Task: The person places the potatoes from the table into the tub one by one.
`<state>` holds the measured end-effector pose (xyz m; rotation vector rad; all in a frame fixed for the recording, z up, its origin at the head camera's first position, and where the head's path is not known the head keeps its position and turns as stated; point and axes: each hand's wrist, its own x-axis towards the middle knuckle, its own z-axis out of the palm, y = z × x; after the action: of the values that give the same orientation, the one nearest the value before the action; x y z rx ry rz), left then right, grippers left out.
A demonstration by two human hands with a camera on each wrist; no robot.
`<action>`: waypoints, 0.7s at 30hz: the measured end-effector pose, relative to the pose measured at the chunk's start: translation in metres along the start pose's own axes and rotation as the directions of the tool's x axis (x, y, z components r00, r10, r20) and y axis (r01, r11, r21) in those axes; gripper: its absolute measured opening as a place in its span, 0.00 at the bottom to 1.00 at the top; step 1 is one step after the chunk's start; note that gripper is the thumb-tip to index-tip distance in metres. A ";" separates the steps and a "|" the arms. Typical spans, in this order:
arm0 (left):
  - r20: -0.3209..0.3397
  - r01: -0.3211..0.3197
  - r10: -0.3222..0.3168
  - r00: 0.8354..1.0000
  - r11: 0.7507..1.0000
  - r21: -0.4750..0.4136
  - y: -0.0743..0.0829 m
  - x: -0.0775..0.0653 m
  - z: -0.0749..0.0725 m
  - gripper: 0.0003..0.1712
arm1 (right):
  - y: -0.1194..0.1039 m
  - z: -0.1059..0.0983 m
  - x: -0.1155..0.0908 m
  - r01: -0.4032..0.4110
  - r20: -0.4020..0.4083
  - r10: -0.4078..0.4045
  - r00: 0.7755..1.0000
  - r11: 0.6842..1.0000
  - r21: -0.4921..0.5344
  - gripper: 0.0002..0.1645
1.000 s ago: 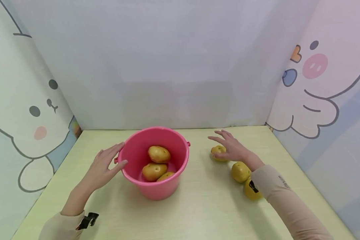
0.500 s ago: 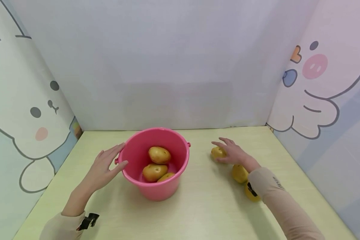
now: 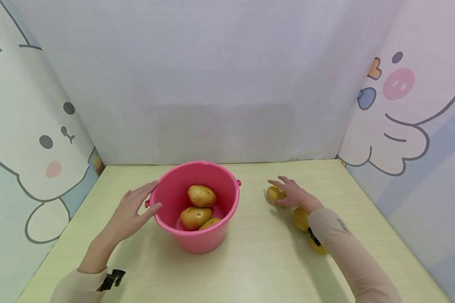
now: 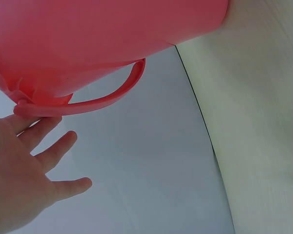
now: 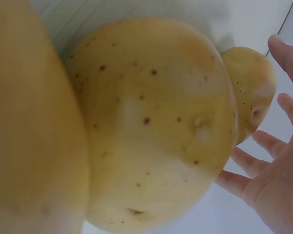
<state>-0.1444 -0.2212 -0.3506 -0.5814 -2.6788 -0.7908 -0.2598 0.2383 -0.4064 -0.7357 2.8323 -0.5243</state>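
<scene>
A pink bucket (image 3: 199, 242) stands upright with potatoes (image 3: 202, 196) inside. My left hand (image 3: 130, 214) touches its left rim, thumb over the edge and fingers loosely extended. The left wrist view shows those fingers spread beside the bucket's hanging handle (image 4: 100, 104). To the right of the bucket, my right hand (image 3: 293, 196) is over the farthest loose potato (image 3: 274, 193), fingers spread around it and partly covering it. In the right wrist view the right hand's fingers (image 5: 268, 144) are only slightly bent, apart from each other, beside that small-looking far potato (image 5: 249, 90).
Two more potatoes, a middle one (image 3: 301, 219) and a nearer one (image 3: 319, 247), lie in a row under the right forearm, partly hidden by the sleeve (image 3: 345, 244). The pale table (image 3: 246, 269) is bounded by a plain back wall (image 3: 227, 105) and cartoon-printed side panels.
My right hand has come down and slightly nearer to me onto the farthest loose potato, and its forearm has swung a little left. The left hand and bucket have stayed put.
</scene>
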 end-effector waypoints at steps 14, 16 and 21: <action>-0.002 0.004 -0.004 1.000 1.000 -0.003 -0.001 0.000 0.002 0.37 | 0.002 0.008 0.008 -0.042 0.025 0.043 0.999 0.999 -0.012 0.43; -0.001 0.004 -0.004 1.000 1.000 -0.002 -0.001 0.000 0.001 0.37 | 0.002 0.008 0.008 -0.051 0.029 0.051 0.998 0.999 -0.013 0.44; 0.002 0.007 -0.007 1.000 1.000 -0.004 -0.001 0.000 0.001 0.37 | 0.005 0.010 0.011 -0.068 0.039 0.069 0.997 0.998 -0.013 0.44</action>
<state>-0.1450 -0.2213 -0.3515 -0.5737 -2.6831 -0.7979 -0.2688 0.2346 -0.4181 -0.6408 2.8148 -0.4780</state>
